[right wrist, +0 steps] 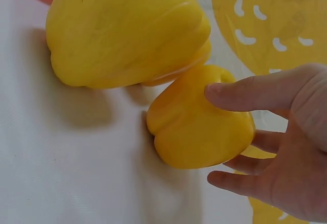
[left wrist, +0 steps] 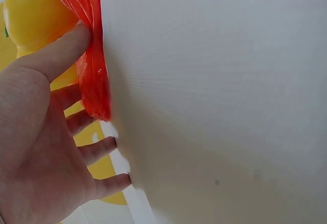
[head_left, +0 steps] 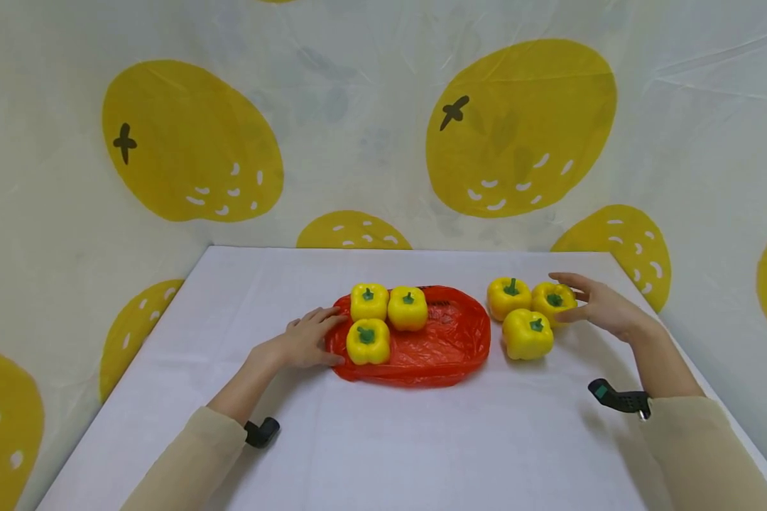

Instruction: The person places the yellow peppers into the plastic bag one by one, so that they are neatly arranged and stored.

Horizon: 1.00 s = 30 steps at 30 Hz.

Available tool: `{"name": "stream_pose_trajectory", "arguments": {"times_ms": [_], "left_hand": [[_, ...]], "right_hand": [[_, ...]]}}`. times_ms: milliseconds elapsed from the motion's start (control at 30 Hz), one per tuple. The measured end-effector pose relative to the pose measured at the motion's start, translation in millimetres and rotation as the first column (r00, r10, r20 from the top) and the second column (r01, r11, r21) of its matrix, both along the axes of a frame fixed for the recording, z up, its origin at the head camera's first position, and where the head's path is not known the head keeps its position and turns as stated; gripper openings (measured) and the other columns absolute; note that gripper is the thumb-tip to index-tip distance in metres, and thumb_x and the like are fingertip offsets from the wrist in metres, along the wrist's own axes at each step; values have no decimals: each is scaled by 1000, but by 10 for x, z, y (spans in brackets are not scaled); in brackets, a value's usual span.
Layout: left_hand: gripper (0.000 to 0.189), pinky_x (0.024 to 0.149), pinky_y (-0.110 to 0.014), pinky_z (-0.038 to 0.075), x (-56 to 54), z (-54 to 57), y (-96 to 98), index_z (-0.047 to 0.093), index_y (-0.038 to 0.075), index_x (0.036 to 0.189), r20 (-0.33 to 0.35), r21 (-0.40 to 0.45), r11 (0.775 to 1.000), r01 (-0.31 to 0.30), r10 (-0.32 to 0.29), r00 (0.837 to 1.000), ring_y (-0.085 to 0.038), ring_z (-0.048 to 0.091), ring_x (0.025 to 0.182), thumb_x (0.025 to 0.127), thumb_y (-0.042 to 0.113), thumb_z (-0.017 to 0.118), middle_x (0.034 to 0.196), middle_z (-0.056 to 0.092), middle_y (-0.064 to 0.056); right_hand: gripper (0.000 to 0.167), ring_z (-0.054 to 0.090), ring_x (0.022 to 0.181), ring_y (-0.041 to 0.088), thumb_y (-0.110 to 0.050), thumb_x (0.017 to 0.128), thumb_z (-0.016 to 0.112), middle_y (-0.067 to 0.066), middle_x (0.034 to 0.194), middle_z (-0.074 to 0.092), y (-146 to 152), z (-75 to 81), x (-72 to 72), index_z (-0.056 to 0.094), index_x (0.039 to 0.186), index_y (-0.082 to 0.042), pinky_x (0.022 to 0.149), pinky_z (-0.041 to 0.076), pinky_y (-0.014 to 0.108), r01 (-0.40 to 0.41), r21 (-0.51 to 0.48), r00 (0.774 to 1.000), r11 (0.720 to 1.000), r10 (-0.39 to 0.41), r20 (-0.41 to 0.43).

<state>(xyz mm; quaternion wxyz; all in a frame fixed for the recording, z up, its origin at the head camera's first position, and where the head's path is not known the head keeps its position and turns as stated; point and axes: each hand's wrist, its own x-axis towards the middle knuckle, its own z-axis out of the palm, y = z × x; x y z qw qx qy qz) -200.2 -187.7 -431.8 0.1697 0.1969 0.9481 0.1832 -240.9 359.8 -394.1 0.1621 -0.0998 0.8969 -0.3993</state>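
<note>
A red plastic bag (head_left: 444, 341) lies spread on the table with three yellow bell peppers on it, among them a front pepper (head_left: 368, 342) near its left end. My left hand (head_left: 307, 341) rests against that end, its fingers spread along the rim and its thumb (left wrist: 66, 50) touching the plastic. To the right of the bag stand three more yellow peppers close together. My right hand (head_left: 601, 309) is around the rightmost pepper (right wrist: 199, 122), thumb over the near side and spread fingers beyond it; firm contact is not clear.
A white cloth covers the table (head_left: 383, 440). Behind it hangs a pale curtain (head_left: 358, 106) with large yellow fruit prints. Beside the right pepper stand a back pepper (head_left: 508, 299) and a front pepper (head_left: 527, 335). Black wrist cameras sit at both cuffs.
</note>
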Motion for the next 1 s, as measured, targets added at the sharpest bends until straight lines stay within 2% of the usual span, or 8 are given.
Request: {"name": "stream_pose_trajectory", "arguments": {"times_ms": [267,533,767,1000], "left_hand": [[84,115,-72,18,-26,-14,1,39,17,159,2,-2,1000,-5,5,1000,-44,19,151,88,41,78,166,27,-14],[84,114,-74,16,-22,-18,-11,39,16,159,0,-5,1000,5,-5,1000,-44,19,151,89,42,78,166,27,-15],[83,113,-74,18,-6,-22,-31,40,16,158,-9,-17,1000,6,-6,1000,-45,20,150,89,42,78,165,27,-15],[83,113,-74,17,-27,-30,-28,39,17,159,-9,-13,1000,8,-9,1000,-44,19,151,89,43,77,166,26,-15]], "right_hand": [[87,21,139,62,-10,90,76,33,162,17,11,-47,0,27,161,-7,101,25,82,14,-2,1000,1000,-14,25],[85,33,133,60,-19,92,77,34,158,25,-1,-36,58,29,161,-6,101,32,79,38,49,999,998,-36,-35],[85,40,129,58,-25,93,77,34,156,30,8,-16,50,29,160,-5,103,38,73,70,46,995,996,-67,-68],[83,43,126,58,-24,94,77,34,156,31,25,119,80,31,159,-3,101,42,70,97,57,986,994,-89,-138]]}}
